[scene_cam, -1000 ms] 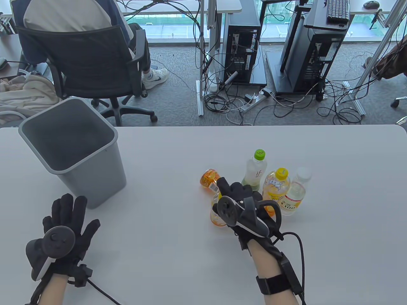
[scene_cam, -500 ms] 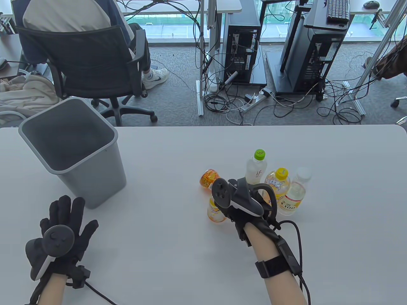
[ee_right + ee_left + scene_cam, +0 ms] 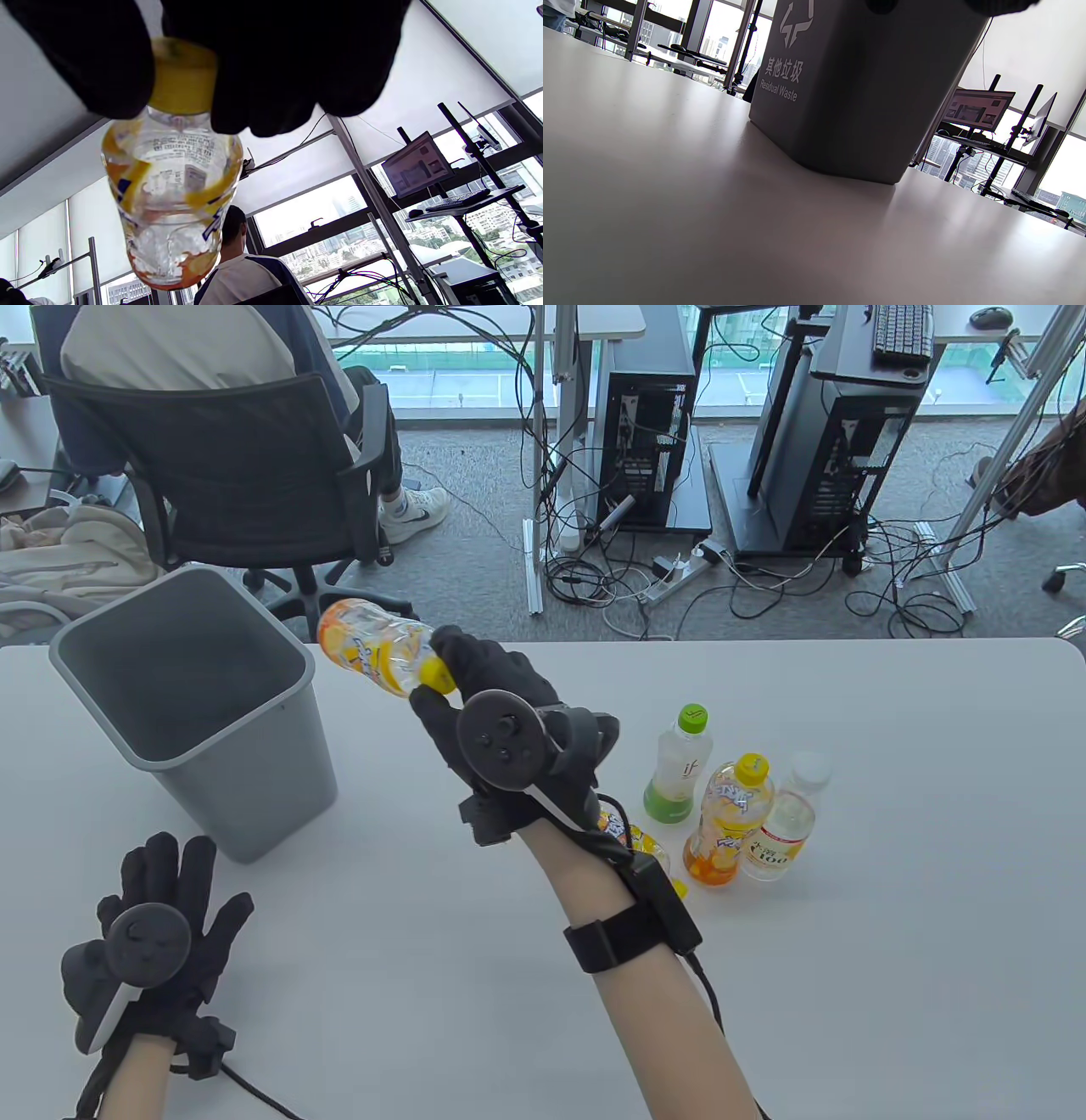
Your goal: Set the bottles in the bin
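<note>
Gripping the orange-labelled bottle point(image 3: 373, 657) at its yellow cap point(image 3: 182, 76), the right hand point(image 3: 501, 729) is raised above the table point(image 3: 848, 984), near the far edge. In the right wrist view the gloved fingers point(image 3: 275, 63) are seen pinched around the cap, with the bottle body projecting away from them.

The bottle's long axis is close to horizontal. The base is directed toward the grey bin point(image 3: 195, 704) and lies just beside its right rim; the cap end is directed back toward the palm. The bottle is not yet over the opening. A further short travel to the left is judged necessary before release, with the base leading.

The left hand point(image 3: 153, 933) is held low at the near left corner of the table, in front of the bin, with fingers spread and nothing gripped. It is nearer the bin, but the bottle is carried by the right hand only.

Near the middle of the table three bottles stand upright: a green-capped bottle point(image 3: 679, 768), a yellow-capped bottle point(image 3: 730, 823) and a white-capped bottle point(image 3: 785, 823). A further orange bottle point(image 3: 632, 841) is partly hidden behind the right forearm.
</note>
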A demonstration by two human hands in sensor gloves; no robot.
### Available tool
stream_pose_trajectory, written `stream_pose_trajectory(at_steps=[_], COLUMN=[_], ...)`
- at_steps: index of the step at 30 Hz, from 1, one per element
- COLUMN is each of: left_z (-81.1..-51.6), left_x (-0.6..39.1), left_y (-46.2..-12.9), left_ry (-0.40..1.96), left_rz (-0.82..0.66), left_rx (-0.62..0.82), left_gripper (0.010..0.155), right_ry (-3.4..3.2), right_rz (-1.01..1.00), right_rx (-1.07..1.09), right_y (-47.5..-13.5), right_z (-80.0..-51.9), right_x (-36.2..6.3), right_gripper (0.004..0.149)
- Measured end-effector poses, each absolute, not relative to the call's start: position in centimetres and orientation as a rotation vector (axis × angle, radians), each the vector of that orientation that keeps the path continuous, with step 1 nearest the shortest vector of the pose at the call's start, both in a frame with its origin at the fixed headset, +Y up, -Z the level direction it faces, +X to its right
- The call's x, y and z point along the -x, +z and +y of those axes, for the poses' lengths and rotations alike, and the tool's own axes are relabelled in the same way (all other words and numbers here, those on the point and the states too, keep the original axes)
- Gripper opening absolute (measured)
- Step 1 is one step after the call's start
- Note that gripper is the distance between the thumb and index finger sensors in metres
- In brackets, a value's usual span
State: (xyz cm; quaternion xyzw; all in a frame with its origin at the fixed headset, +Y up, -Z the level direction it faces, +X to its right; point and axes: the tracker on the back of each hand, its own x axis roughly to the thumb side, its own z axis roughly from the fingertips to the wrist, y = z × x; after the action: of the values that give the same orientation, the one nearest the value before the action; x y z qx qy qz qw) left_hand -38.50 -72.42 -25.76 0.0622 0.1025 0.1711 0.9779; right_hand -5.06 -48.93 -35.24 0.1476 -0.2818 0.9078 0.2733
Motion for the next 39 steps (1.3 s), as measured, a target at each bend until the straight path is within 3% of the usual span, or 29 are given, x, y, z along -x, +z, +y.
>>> stream_pose_trajectory(at_steps=[7,17,21,25,31,39], left_z=[-72.4,-72.4,-72.4,-72.4,-72.2,-72.3], left_x=[38.6,38.7,38.8,38.9,39.2,39.7], left_y=[-25.7,-25.6,-25.6,-25.6,-25.6,-25.7], left_ry=[0.344,0.327,0.325,0.329,0.341,0.360], left_rz=[0.217,0.245,0.258,0.263,0.269,0.279], left_rx=[-0.115,-0.100,-0.093,-0.088,-0.092,-0.081], left_gripper=[0.082,0.082,0.082,0.082,0.082,0.082], right_ry=[2.403,2.401,2.380,2.461,2.714,2.886], right_rz=[-0.642,-0.506,-0.446,-0.508,-0.643,-0.434], right_rx=[-0.372,-0.355,-0.389,-0.433,-0.372,-0.110], right_y=[-37.3,-38.9,-39.2,-39.2,-39.9,-40.0], right_z=[-51.1,-53.6,-54.4,-54.7,-56.7,-61.6], right_x=[11.5,15.8,15.9,13.9,7.3,-2.1], right_gripper=[0.059,0.061,0.075,0.073,0.071,0.072])
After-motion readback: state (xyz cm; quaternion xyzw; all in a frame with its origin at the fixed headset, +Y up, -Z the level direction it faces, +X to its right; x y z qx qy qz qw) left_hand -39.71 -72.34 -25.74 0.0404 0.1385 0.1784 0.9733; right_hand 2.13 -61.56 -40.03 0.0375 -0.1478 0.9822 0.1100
